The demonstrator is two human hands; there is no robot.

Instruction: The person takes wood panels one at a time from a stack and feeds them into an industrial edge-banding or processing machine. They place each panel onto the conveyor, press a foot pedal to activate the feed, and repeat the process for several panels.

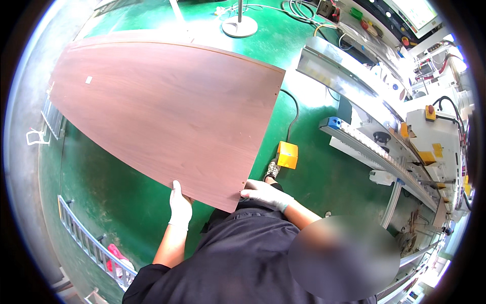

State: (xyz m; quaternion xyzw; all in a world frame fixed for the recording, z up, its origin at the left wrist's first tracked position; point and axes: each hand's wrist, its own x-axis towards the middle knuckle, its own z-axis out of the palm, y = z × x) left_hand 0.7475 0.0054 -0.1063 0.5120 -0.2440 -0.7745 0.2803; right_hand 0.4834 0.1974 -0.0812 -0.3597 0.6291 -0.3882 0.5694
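Observation:
A large reddish-brown wood-grain panel (167,111) with one curved edge is held flat above the green floor (324,182). My left hand (179,205), in a white glove, grips the panel's near edge from below. My right hand (266,195), also gloved, holds the near corner of the same panel. Both forearms come up from the lower edge, over dark clothing.
A yellow foot pedal (287,154) with a black cable lies on the floor beside a shoe (272,169). A long grey machine with a roller rail (374,147) runs along the right. A metal roller rack (86,238) lies at lower left. A round white stand base (239,25) sits at the top.

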